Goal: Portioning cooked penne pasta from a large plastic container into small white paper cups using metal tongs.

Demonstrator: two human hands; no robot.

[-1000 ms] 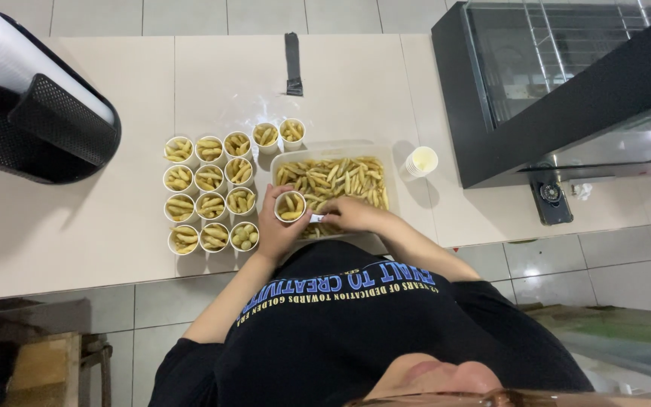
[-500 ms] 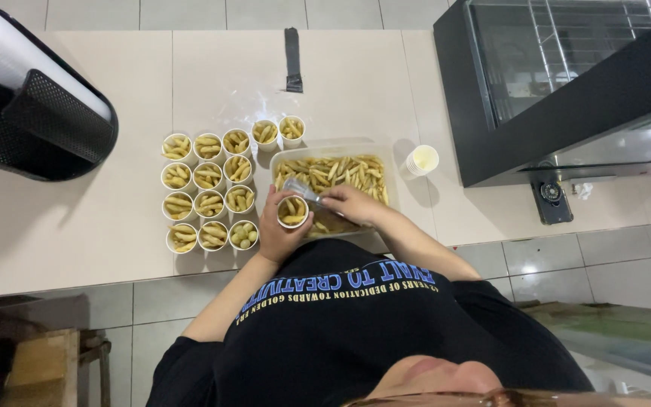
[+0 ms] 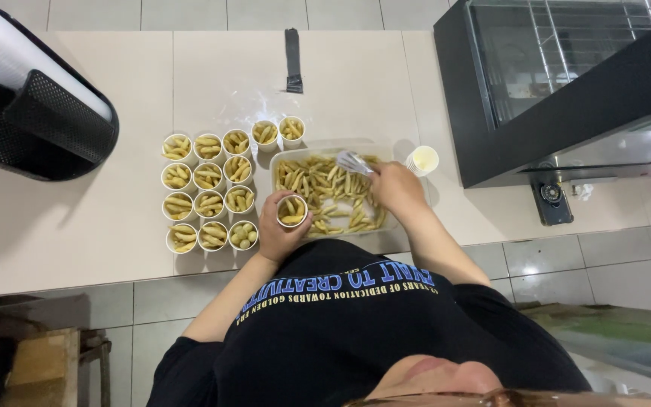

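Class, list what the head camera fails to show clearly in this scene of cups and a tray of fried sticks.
- Near edge of the tray: hidden by the person's body, head view.
- Side of the cup: wrapped by the left hand.
- Tongs: handles buried in the right hand.
- Black appliance: cut by the left frame edge.

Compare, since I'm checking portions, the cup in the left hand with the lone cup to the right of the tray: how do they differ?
The cup in the left hand holds a few yellow pieces; the lone cup looks empty. The left hand grips the first beside the tray; the lone cup stands untouched on the counter, near the right hand with its tongs. Both are small, pale and round.
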